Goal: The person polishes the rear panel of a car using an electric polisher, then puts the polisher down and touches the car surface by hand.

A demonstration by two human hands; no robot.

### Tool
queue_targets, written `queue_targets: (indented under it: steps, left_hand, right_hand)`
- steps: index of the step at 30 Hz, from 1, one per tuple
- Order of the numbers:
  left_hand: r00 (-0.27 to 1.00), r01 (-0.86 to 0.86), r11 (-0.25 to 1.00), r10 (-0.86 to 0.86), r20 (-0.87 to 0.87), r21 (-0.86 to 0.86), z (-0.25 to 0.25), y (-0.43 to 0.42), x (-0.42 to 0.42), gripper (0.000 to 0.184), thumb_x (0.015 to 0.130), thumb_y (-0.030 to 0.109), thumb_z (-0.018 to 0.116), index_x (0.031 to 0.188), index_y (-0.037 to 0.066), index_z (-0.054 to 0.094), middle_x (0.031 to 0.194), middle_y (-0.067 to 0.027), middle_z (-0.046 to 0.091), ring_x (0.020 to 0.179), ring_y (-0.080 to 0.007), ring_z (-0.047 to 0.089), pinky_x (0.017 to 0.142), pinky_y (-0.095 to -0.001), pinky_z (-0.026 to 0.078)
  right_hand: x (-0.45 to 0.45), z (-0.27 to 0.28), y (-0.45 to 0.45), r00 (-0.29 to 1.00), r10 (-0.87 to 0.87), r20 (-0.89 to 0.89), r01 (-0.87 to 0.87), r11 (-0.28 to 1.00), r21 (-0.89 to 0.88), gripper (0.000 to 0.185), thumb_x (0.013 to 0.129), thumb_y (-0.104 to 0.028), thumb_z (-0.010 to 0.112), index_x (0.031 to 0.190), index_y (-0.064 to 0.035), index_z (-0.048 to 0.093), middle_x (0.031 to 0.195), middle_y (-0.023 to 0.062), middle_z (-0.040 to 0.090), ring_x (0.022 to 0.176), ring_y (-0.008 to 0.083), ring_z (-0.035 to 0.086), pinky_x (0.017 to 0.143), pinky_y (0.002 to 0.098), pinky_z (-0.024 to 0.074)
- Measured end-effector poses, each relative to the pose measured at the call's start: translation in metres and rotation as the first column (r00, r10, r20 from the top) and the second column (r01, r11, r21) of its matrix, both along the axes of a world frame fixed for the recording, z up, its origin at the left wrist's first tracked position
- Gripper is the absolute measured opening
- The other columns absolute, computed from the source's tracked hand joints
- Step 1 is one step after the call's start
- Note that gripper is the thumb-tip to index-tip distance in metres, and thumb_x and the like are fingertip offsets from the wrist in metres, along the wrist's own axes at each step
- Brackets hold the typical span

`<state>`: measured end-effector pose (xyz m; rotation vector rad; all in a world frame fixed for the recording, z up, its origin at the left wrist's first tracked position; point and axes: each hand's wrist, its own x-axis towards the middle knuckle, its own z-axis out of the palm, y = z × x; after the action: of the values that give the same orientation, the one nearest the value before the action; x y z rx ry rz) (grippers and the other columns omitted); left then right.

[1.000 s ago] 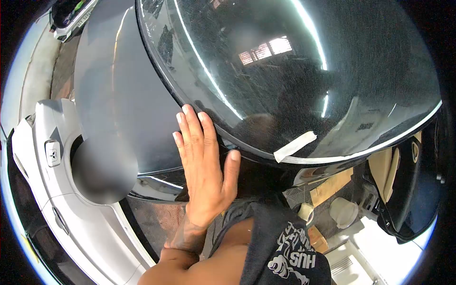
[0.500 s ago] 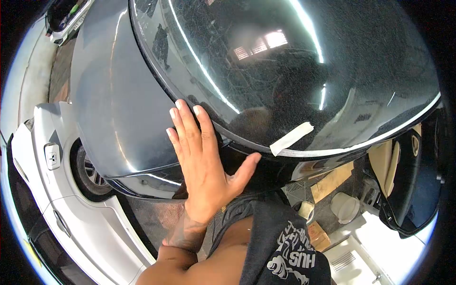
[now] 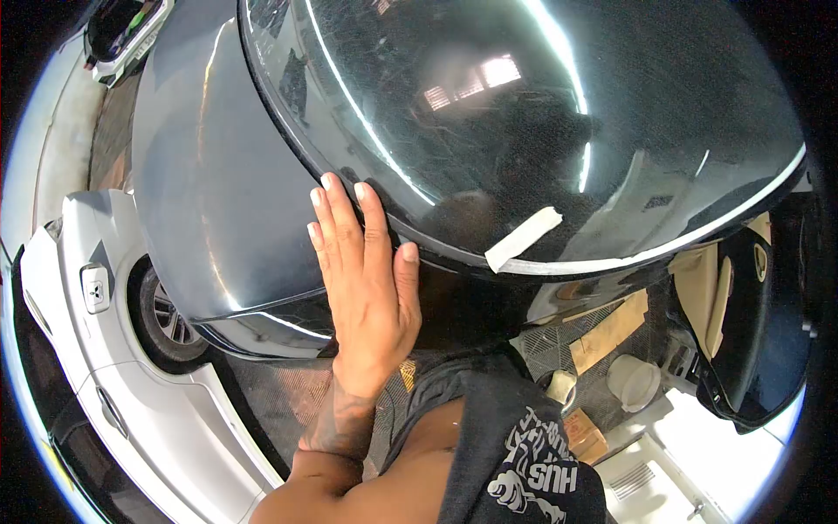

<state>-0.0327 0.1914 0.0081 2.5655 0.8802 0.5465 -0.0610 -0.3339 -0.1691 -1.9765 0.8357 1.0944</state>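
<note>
My left hand [image 3: 362,271] lies flat, back up, at the lower corner of a dark car's glossy windshield [image 3: 489,148]. Its fingers are stretched out and held close together, with the thumb beside them, and its palm side is hidden. The fingertips reach the black edge between the glass and the dull grey hood [image 3: 175,175]. Right of the hand, a short piece of whitish tape [image 3: 524,238] sticks up across the glass edge. From it a white strip [image 3: 646,258] follows the edge to the right. My right hand is out of view.
A silver-white car [image 3: 131,375] stands close on the left. An open car door [image 3: 759,332] juts out at right. On the floor are a whitish bucket [image 3: 634,382], a cardboard sheet [image 3: 611,334] and a small box [image 3: 584,437].
My left thumb has swung in from spread wide to beside the fingers. The hand stays at the windshield corner, and the view has shifted slightly.
</note>
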Motion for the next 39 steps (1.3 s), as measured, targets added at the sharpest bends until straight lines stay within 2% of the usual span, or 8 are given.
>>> queue_targets:
  steps: [7, 9, 12, 21, 24, 31, 34, 39]
  left_hand:
    - [0.755, 0.265, 0.961, -0.158, 0.636, -0.076, 0.020, -0.042, -0.032, 0.038, 0.102, 0.020, 0.050, 0.134, -0.002, 0.054, 0.144, -0.0255, 0.050, 0.137, -0.0365, 0.046, 0.119, -0.0523, 0.022]
    - [0.600, 0.785, 0.478, -0.431, 0.674, -0.394, 0.016, -0.065, -0.035, 0.037, 0.102, 0.024, 0.050, 0.125, -0.003, 0.061, 0.131, -0.0244, 0.060, 0.126, -0.0353, 0.057, 0.112, -0.0513, 0.035]
    - [0.570, 0.596, -0.045, -0.679, 0.462, -0.802, -0.001, -0.120, -0.023, 0.045, 0.101, 0.033, 0.051, 0.120, -0.005, 0.065, 0.123, -0.0227, 0.066, 0.119, -0.0366, 0.061, 0.107, -0.0462, 0.044]
    - [0.320, 0.183, -0.092, -0.936, 0.148, -0.979, -0.200, -0.367, -0.024, 0.082, 0.088, 0.058, 0.066, 0.142, 0.000, 0.046, 0.136, -0.0188, 0.057, 0.128, -0.0283, 0.052, 0.110, -0.0391, 0.038]
    - [0.815, 0.287, -0.105, -0.495, 0.300, -0.952, -0.189, -0.450, -0.037, 0.077, 0.084, 0.052, 0.074, 0.137, 0.003, 0.050, 0.135, -0.0132, 0.056, 0.125, -0.0241, 0.053, 0.106, -0.0371, 0.042]
    - [0.920, 0.108, 0.185, -0.391, 0.027, -0.977, -0.221, -0.541, -0.083, 0.057, 0.082, 0.049, 0.076, 0.116, 0.004, 0.068, 0.102, -0.0098, 0.071, 0.092, -0.0238, 0.067, 0.083, -0.0368, 0.051]
    - [0.844, 0.079, -0.218, -0.505, 0.181, -0.973, -0.235, -0.547, -0.098, 0.051, 0.083, 0.039, 0.077, 0.119, 0.006, 0.067, 0.107, -0.0078, 0.069, 0.100, -0.0171, 0.063, 0.087, -0.0332, 0.048]
    - [0.639, 0.069, -0.439, -0.670, 0.378, -0.896, -0.251, -0.539, -0.098, 0.068, 0.088, 0.047, 0.069, 0.137, 0.003, 0.051, 0.129, -0.0131, 0.057, 0.120, -0.0221, 0.052, 0.105, -0.0387, 0.041]
  right_hand:
    - [-0.012, -0.007, -0.020, 0.996, -0.022, 0.083, 0.017, 0.998, 0.066, 0.046, 0.077, -0.022, 0.084, 0.113, 0.0009, 0.067, 0.101, 0.0112, 0.071, 0.086, 0.0207, 0.067, 0.079, 0.0361, 0.0536]
    - [-0.013, -0.013, -0.033, 0.995, -0.039, 0.093, 0.034, 0.997, 0.063, 0.046, 0.078, -0.022, 0.084, 0.113, 0.0009, 0.067, 0.101, 0.0113, 0.071, 0.086, 0.0207, 0.067, 0.079, 0.0361, 0.0536]
    - [-0.023, -0.018, -0.062, 0.994, -0.094, 0.054, 0.094, 0.996, 0.007, 0.046, 0.078, -0.022, 0.084, 0.114, 0.0009, 0.067, 0.101, 0.0113, 0.071, 0.086, 0.0207, 0.067, 0.079, 0.0361, 0.0537]
    - [-0.032, -0.038, -0.128, 0.869, 0.203, 0.451, -0.322, 0.924, 0.205, 0.051, 0.071, -0.023, 0.088, 0.114, -0.0019, 0.068, 0.097, 0.0094, 0.073, 0.087, 0.0206, 0.069, 0.077, 0.0368, 0.0547]
    - [-0.036, -0.014, -0.127, 0.817, 0.225, 0.532, -0.327, 0.939, 0.106, 0.052, 0.066, -0.029, 0.089, 0.101, 0.0032, 0.069, 0.090, 0.0125, 0.073, 0.083, 0.0213, 0.069, 0.078, 0.0392, 0.0550]
    - [-0.069, -0.027, -0.222, 0.603, 0.472, 0.643, -0.526, 0.842, -0.125, 0.064, 0.066, -0.027, 0.089, 0.114, 0.0047, 0.061, 0.101, 0.0161, 0.072, 0.091, 0.0244, 0.069, 0.080, 0.0375, 0.0541]
    - [-0.060, -0.039, -0.265, 0.937, 0.130, 0.325, -0.323, 0.680, 0.659, 0.082, 0.061, -0.024, 0.092, 0.129, 0.0035, 0.054, 0.118, 0.0153, 0.065, 0.111, 0.0284, 0.062, 0.097, 0.0417, 0.0481]
    - [-0.087, -0.085, -0.262, 0.999, 0.024, 0.032, -0.040, 0.626, 0.779, 0.081, 0.065, -0.012, 0.088, 0.136, -0.0006, 0.050, 0.126, 0.0106, 0.062, 0.115, 0.0261, 0.060, 0.100, 0.0398, 0.0470]
